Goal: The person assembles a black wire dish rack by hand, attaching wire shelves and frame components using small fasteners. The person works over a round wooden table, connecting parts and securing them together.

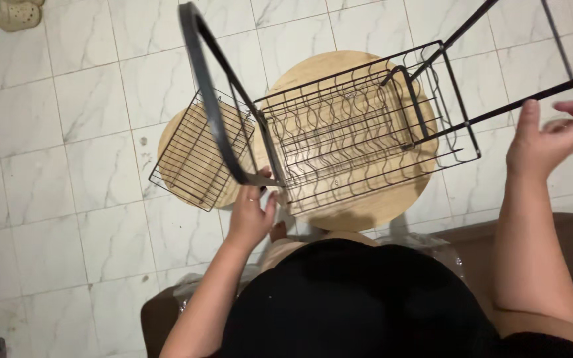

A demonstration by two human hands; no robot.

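Two bare hands are on a black metal wire dish rack [359, 126] held above a white marble-patterned tile floor [54, 166]. I see my left hand [252, 211] raised from a bent forearm, fingers closed round the lower end of the rack's dark curved tubular side frame [201, 79], where it meets the basket corner. My right hand [555, 136] is lifted higher at the far side, palm open and fingers spread, thumb up, touching a straight black rod [518, 103] of the frame; whether it actually grips the rod I cannot tell.

The rack's long axis runs left to right across the view, tilted up toward the right, with its wavy wire dividers facing me. A smaller flat wire grid panel [197, 156] hangs off its left end. Beneath both are two round pale wooden tops [366, 205], smooth and matt. A beige perforated clog [16, 12] lies on the tiles at far upper left.
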